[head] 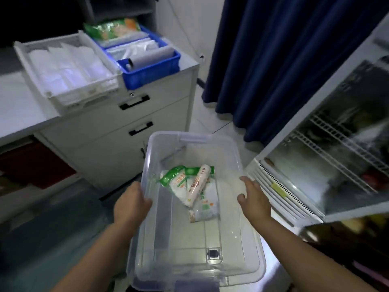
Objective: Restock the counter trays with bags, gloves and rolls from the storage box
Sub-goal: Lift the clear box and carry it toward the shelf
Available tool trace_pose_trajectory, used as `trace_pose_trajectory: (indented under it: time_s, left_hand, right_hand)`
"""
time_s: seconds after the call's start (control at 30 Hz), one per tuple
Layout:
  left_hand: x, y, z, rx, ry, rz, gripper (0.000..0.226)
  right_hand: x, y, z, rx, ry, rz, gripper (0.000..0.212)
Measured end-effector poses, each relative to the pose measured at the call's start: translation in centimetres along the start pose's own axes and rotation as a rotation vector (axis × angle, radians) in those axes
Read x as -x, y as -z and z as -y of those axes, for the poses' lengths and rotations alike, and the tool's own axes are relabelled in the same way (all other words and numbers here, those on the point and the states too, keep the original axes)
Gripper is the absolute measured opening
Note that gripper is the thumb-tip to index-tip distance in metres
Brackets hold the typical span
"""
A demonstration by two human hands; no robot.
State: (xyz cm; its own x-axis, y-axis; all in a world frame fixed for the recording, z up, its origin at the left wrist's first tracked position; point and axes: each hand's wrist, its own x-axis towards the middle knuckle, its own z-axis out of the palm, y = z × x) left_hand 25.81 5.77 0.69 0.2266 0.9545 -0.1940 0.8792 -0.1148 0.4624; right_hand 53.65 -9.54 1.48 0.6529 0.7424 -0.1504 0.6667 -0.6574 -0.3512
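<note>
A clear plastic storage box [189,144] is held up in front of me above the floor. My left hand [131,200] grips its left rim. My right hand [253,197] lies against its right rim with the fingers over the edge. Inside the box lie green-and-white packets [175,182] and a wrapped roll [199,184] on top of them. On the counter at upper left stand a white mesh tray [52,95] with white bags and a blue tray [151,73] with clear bags, a grey roll [147,59] and a green packet [111,28].
A grey drawer cabinet [117,133] stands under the trays. A dark blue curtain [284,60] hangs behind the box. A glass-door fridge [328,144] with wire shelves stands to the right. The floor below is pale tile.
</note>
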Motion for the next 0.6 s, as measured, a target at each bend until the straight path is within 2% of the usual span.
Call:
trace_pose_trajectory:
  time_s: [0.3, 0.47, 0.6]
  left_hand:
    - [-7.2, -1.8, -12.9, 0.070, -0.189, -0.050, 0.014]
    - [-14.9, -3.5, -17.5, 0.098, -0.263, -0.030, 0.016]
    - [-23.4, -4.0, -21.0, 0.117, -0.274, 0.007, 0.016]
  right_hand:
    - [-6.7, 7.1, -5.6, -0.349, -0.220, -0.203, 0.053]
    - [-14.1, 8.4, -5.9, -0.340, -0.319, -0.246, 0.040]
    - [-22.3, 9.5, -4.4, -0.316, -0.340, -0.260, 0.018]
